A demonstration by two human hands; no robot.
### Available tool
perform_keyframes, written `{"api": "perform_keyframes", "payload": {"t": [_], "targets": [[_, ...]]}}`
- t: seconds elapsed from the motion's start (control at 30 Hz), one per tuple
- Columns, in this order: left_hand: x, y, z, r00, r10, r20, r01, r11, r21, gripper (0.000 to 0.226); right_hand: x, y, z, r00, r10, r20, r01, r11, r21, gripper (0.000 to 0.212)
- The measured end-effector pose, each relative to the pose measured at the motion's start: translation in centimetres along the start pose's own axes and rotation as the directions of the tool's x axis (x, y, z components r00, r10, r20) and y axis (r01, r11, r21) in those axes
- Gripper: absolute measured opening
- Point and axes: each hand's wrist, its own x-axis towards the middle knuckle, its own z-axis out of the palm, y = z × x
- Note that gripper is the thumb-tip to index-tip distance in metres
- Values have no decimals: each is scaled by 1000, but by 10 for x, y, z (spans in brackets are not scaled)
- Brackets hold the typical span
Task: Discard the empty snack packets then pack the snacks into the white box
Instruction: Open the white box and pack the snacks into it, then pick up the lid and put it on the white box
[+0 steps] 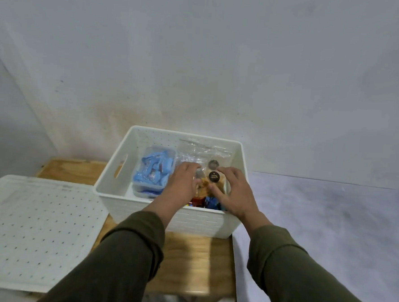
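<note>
White box (112,180) sits at the far edge of a small wooden counter (182,255), against a stained pale wall (199,57); grey floor (317,228) at 3 o'clock. Perforated white lid (34,231) lies at 9 o'clock. Inside: tub of blue sweets (154,171) at 9 o'clock, clear snack bag (212,172) at 3. Left hand (182,184) and right hand (234,192), fingers curled, rest on the bag; firm grip cannot be told.

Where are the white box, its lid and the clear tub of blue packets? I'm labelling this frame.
white box (166,216), head view, front wall.
lid (37,234), head view, perforated top.
clear tub (156,169), head view, blue packets inside.
</note>
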Motion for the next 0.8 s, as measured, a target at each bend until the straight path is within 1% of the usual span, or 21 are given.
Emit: {"api": "perform_keyframes", "payload": {"t": [0.13, 0.23, 0.37, 0.47, 0.6, 0.73, 0.8], "targets": [[-17, -4, -30, 995, -7, -96, 6, 1000, -12, 45, -4, -28, -9, 998, -64, -9, 65, 998, 19, 56], [-42, -9, -63, 977, -37, -211, 36, 999, -11, 46, -9, -58, -11, 991, -133, 5, 133, 991, 16, 58], [-98, -30, -102, 928, -95, -361, 96, 995, -14, 45, -27, -105, -2, 971, -239, 26, 239, 971, 7, 59], [-150, -58, -119, 875, -191, -444, 187, 981, -53, 45, -51, -138, 16, 945, -318, 68, 316, 948, 46, 58], [-217, -104, -124, 816, -346, -463, 346, 934, -90, 46, -85, -168, 58, 908, -388, 156, 378, 921, 92, 58], [-263, -154, -120, 728, -507, -462, 501, 853, -145, 49, -113, -183, 113, 878, -395, 269, 377, 919, 119, 60], [-275, -181, -111, 686, -559, -466, 550, 818, -172, 51, -122, -182, 149, 860, -386, 334, 372, 922, 109, 62]]}}
